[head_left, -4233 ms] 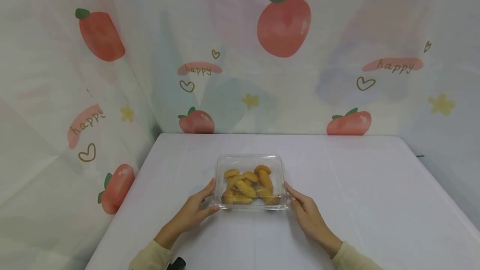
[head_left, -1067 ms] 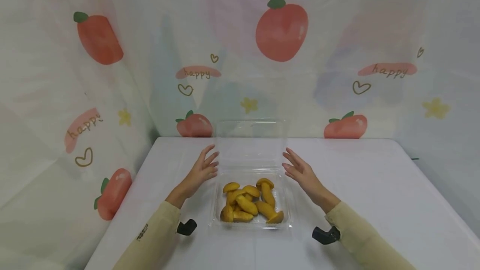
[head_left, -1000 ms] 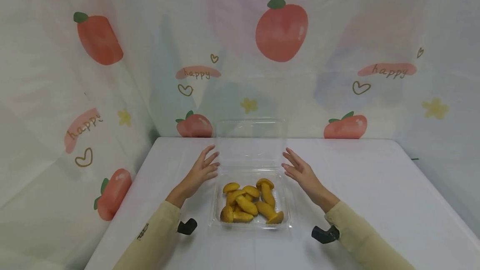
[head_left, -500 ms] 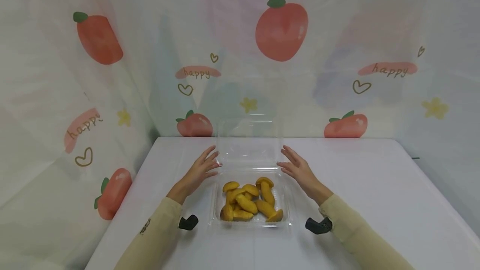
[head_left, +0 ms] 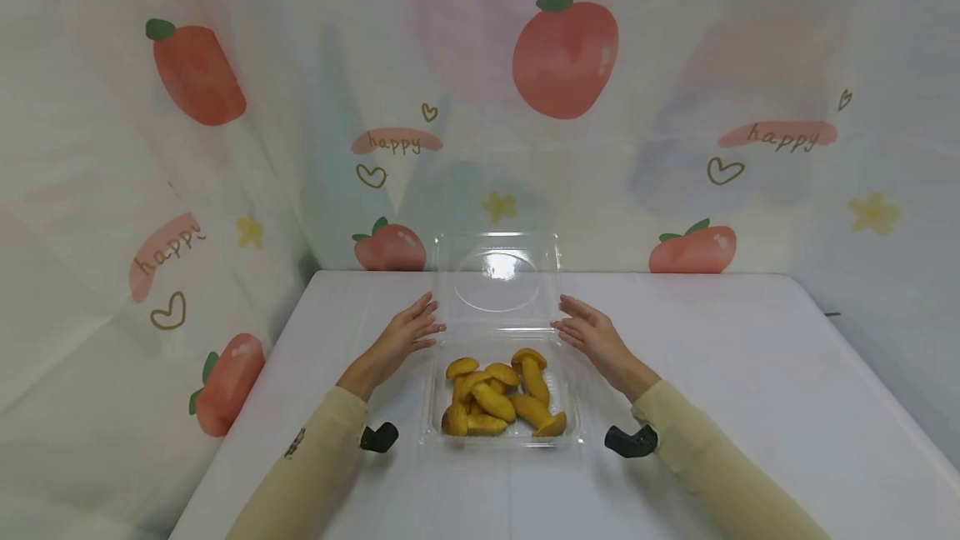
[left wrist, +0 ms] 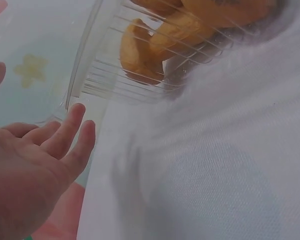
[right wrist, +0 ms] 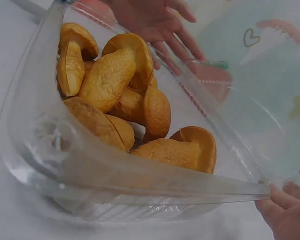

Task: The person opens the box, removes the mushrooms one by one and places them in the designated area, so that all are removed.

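Pale fruit-printed backdrop behind white table.

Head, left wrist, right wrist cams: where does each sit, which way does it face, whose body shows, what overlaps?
Head: on the head, facing forward and down at the open clear box; left hand, right hand and sleeves show.
Left wrist: on that wrist, facing the box's side past the left hand, the only hand showing.
Right wrist: on that wrist, facing across the box; right hand lower right, left hand top.
Shared: head and right wrist both show the mushrooms and both hands.
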`<action>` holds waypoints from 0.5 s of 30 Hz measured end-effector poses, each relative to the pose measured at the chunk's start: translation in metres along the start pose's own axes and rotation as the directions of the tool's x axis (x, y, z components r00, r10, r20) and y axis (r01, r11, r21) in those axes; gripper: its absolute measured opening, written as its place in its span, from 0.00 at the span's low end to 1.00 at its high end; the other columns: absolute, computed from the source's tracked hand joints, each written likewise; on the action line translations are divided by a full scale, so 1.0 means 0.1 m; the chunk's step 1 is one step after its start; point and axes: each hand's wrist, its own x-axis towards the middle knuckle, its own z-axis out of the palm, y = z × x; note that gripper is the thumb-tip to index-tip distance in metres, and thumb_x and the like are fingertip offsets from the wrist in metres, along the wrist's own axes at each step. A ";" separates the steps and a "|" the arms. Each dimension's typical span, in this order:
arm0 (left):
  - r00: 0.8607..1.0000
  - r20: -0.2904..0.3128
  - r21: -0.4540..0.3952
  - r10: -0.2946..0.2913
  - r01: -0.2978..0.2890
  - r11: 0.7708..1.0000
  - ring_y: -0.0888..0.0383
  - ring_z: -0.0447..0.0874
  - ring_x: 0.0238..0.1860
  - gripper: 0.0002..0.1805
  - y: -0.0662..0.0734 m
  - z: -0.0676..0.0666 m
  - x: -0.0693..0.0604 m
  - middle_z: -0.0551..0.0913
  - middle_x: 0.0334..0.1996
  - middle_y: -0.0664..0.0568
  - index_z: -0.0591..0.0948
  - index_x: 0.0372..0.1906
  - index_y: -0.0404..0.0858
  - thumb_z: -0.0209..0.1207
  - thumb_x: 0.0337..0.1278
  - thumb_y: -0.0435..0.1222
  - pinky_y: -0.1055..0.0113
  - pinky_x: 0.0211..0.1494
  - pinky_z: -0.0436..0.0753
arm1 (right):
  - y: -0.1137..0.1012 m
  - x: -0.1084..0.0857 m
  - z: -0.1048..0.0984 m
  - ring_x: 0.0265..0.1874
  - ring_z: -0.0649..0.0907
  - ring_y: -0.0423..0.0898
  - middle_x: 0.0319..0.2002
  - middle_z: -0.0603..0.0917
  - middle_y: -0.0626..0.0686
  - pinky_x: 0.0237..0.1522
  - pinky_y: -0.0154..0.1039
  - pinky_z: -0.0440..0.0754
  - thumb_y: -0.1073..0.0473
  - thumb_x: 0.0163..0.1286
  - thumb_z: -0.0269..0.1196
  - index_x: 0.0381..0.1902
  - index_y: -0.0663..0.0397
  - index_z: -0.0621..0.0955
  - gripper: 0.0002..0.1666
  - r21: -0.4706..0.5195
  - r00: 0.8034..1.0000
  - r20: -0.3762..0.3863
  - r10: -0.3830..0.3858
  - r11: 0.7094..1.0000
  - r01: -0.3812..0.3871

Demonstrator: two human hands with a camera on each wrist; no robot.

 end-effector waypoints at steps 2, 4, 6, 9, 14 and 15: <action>1.000 0.003 0.017 0.003 -0.003 1.000 0.38 0.62 0.77 0.36 0.00 0.00 0.01 0.43 0.83 0.41 0.39 0.82 0.39 0.39 0.82 0.41 0.43 0.80 0.61 | 0.00 0.01 0.00 0.75 0.66 0.66 0.80 0.53 0.66 0.69 0.39 0.70 0.60 0.82 0.44 0.80 0.65 0.51 0.35 0.001 1.000 -0.008 0.006 1.000 -0.006; 1.000 0.008 0.023 0.001 -0.001 1.000 0.38 0.61 0.77 0.37 -0.01 0.00 0.02 0.42 0.83 0.41 0.39 0.82 0.38 0.41 0.82 0.42 0.43 0.80 0.62 | 0.01 0.02 0.00 0.75 0.65 0.66 0.80 0.53 0.66 0.69 0.37 0.71 0.61 0.81 0.44 0.79 0.67 0.52 0.34 0.015 1.000 -0.016 0.013 1.000 -0.013; 1.000 0.012 0.025 -0.004 0.004 1.000 0.38 0.60 0.77 0.38 -0.01 0.01 0.04 0.42 0.83 0.41 0.38 0.82 0.37 0.42 0.81 0.42 0.44 0.80 0.62 | 0.01 0.04 0.00 0.75 0.65 0.65 0.80 0.54 0.67 0.68 0.36 0.71 0.61 0.82 0.44 0.79 0.68 0.52 0.34 0.028 0.999 -0.022 0.026 0.999 -0.025; 1.000 0.008 0.025 -0.020 0.019 1.000 0.38 0.60 0.78 0.37 -0.01 0.00 0.05 0.42 0.83 0.41 0.38 0.82 0.37 0.41 0.82 0.41 0.44 0.80 0.62 | 0.00 0.06 0.02 0.76 0.65 0.63 0.80 0.54 0.66 0.69 0.37 0.71 0.59 0.82 0.44 0.79 0.67 0.53 0.34 0.046 0.998 -0.030 0.054 0.998 -0.052; 0.999 -0.019 0.049 -0.044 0.045 0.998 0.38 0.61 0.78 0.35 -0.01 0.00 0.08 0.45 0.83 0.40 0.39 0.82 0.38 0.37 0.83 0.43 0.44 0.79 0.63 | -0.02 0.11 0.03 0.77 0.65 0.61 0.81 0.53 0.63 0.72 0.41 0.68 0.58 0.83 0.43 0.80 0.65 0.53 0.33 0.056 0.995 -0.033 0.092 0.994 -0.090; 0.999 -0.024 0.048 -0.049 0.050 0.998 0.38 0.61 0.77 0.35 -0.01 0.00 0.09 0.46 0.83 0.41 0.40 0.82 0.38 0.37 0.83 0.43 0.44 0.79 0.63 | -0.02 0.12 0.03 0.76 0.65 0.61 0.81 0.53 0.63 0.72 0.41 0.68 0.58 0.83 0.43 0.80 0.64 0.53 0.33 0.052 0.995 -0.034 0.099 0.994 -0.097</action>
